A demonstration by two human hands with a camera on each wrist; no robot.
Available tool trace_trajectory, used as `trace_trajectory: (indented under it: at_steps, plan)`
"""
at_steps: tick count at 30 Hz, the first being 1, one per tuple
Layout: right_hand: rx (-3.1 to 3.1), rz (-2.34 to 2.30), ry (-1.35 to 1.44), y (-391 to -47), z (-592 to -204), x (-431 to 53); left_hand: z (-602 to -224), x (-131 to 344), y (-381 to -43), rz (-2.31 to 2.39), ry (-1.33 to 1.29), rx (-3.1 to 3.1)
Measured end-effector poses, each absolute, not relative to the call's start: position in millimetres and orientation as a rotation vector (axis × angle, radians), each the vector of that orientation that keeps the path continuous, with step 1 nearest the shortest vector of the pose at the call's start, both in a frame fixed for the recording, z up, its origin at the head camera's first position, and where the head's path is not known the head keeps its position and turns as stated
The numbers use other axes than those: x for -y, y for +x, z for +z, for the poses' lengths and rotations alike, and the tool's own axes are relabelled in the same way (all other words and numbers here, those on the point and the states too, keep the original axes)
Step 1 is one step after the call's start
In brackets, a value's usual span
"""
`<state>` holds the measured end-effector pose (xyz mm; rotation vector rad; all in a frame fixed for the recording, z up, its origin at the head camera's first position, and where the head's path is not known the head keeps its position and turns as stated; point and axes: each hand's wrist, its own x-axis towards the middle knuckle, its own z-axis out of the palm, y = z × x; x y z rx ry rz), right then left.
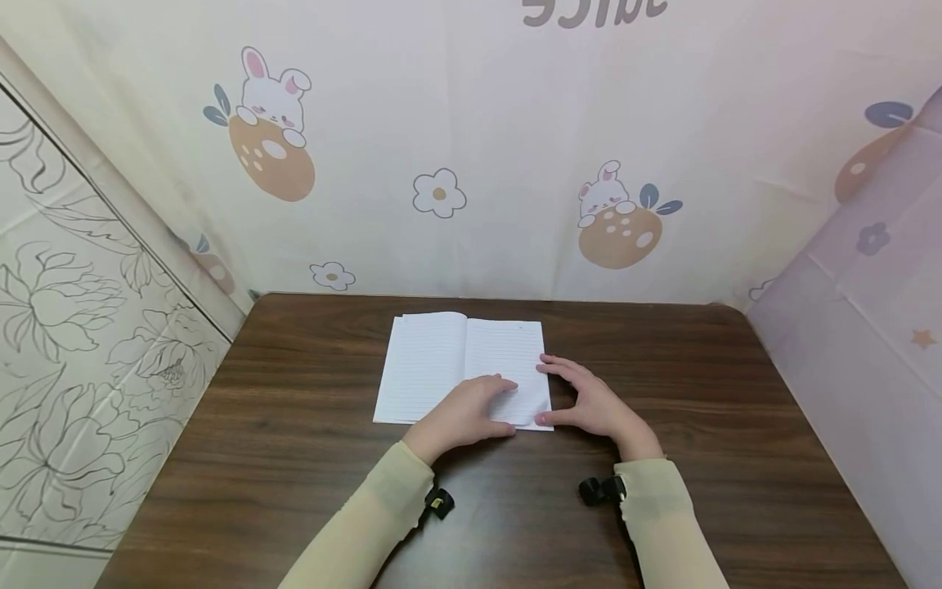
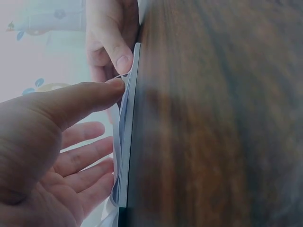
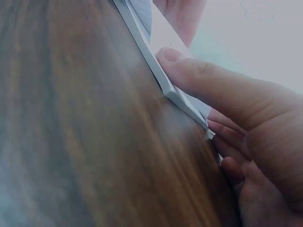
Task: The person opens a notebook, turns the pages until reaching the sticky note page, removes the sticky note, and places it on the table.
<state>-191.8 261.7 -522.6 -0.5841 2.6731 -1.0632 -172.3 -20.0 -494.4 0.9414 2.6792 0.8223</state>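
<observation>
An open notebook [image 1: 427, 368] with lined pages lies on the dark wooden table. My left hand [image 1: 465, 413] rests over the lower part of its right page, fingers loosely extended and thumb by the near edge. In the left wrist view that thumb [image 2: 102, 97] touches the edge of a slightly raised page [image 2: 117, 137]. My right hand [image 1: 594, 406] is at the notebook's right side, thumb and fingers spread apart. The right thumb [image 3: 189, 71] touches the page close to the near right corner, while the other fingers lie along the side edge.
The wooden table [image 1: 294, 458] extends around the notebook on all sides. A pale curtain [image 1: 508, 123] printed with rabbits and flowers hangs behind it. At the left stands a white panel [image 1: 74, 343] with flower line drawings. Each wrist wears a small black camera [image 1: 439, 502].
</observation>
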Motion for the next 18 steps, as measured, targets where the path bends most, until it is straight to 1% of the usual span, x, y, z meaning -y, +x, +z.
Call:
trace_trajectory:
  at_steps: [18]
  plan:
    - [-2.666, -1.071, -0.628, -191.4, -525.2, -263.4, -495.9, 20.0, -173.3, 0.817, 0.952, -2.692]
